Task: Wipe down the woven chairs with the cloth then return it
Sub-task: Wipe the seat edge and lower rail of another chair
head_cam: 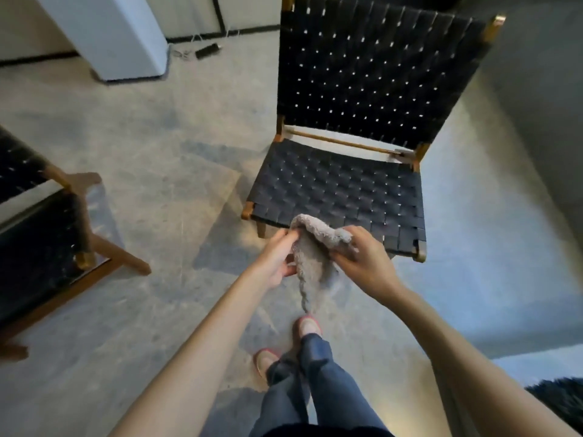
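Note:
A black woven chair with a wooden frame stands straight ahead, its seat facing me. A second woven chair is at the left edge, partly cut off. Both hands hold a grey fluffy cloth just in front of the near seat edge. My left hand pinches the cloth's left side, and my right hand grips its right side. The cloth hangs down in a point between them, above the floor.
Grey concrete floor all around. A white block stands at the back left, with a small black device and cables beside it. A dark shaggy rug shows at the lower right. My feet stand below the cloth.

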`<state>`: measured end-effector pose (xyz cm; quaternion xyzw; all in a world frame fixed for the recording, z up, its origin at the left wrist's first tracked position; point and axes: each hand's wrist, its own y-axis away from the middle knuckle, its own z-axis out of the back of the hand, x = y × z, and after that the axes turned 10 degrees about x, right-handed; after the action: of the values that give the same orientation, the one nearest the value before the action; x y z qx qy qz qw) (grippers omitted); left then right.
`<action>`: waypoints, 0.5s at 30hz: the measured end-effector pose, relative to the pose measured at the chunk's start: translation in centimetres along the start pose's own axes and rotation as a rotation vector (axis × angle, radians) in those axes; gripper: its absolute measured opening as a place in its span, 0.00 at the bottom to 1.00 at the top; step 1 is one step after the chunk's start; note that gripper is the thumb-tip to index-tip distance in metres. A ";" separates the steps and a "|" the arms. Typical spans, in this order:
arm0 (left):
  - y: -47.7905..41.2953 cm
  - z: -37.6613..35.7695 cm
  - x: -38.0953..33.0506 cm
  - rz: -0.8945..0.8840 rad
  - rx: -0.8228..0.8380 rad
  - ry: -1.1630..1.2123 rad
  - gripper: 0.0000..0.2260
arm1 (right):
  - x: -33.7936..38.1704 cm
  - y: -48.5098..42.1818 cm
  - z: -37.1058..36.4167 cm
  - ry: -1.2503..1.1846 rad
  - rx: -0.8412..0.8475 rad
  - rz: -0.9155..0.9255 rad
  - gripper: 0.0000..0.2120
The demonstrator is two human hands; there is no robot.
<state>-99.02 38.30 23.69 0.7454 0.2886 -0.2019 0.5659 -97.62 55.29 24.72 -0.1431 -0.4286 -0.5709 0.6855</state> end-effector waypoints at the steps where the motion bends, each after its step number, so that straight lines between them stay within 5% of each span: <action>1: -0.4 -0.9 -0.1 0.015 0.013 0.034 0.06 | -0.5 0.6 -0.1 -0.021 0.051 -0.001 0.17; 6: -2.0 -4.4 0.2 0.105 0.060 0.127 0.05 | -2.5 3.0 0.0 -0.228 0.176 -0.040 0.29; 15: -3.6 -7.5 -0.3 0.272 0.332 0.032 0.10 | -5.2 4.7 -0.9 -0.378 -0.321 -0.231 0.12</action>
<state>-101.84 46.13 23.37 0.8636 0.1570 -0.1563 0.4529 -92.89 59.57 21.69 -0.3040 -0.4666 -0.6690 0.4921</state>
